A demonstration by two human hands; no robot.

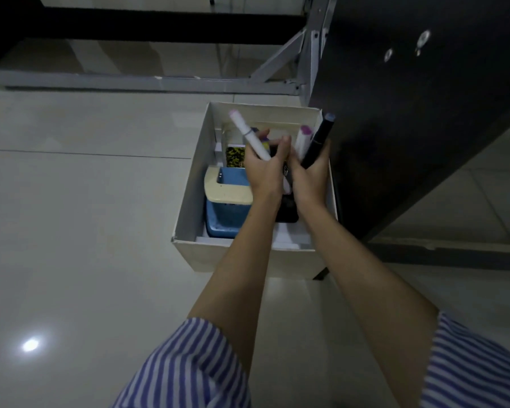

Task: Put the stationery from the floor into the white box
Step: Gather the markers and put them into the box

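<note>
1. Fingers [265, 136] of the left hand [262, 169] are curled around a white marker [249, 135] with a pale pink cap, cap end tilted up and to the left; fingers of the right hand [309, 178] are closed on a white marker with purple cap [302, 139] and a black marker [318, 139]. Both hands press together over the white box [189, 187].
2. Progress — looks late-stage. Box already holds a blue basket [227, 213] with a cream-coloured piece [227, 192] across it, a yellow-black patterned item [234, 156], and something dark under the wrists that I can't identify.
3. Visible floor [86, 187] shows no loose stationery; only tiles and a light reflection. Areas behind the sleeves [189, 363] and outside the view can't be checked, so "done after this" is a guess.
4. Remaining step, as I read it: lower the three markers in and let go.
5. Edges: box right wall sits just beside the dark cabinet panel [409, 128] — black marker tip is near that panel and over the box's far right corner. Tight there.
6. Open room: left of the box is bare floor, plenty of clearance. Far side has a grey metal frame [130, 82], apart from the box.
7. Inside, free space is the right half, beneath the hands; left half is taken by the basket.
</note>
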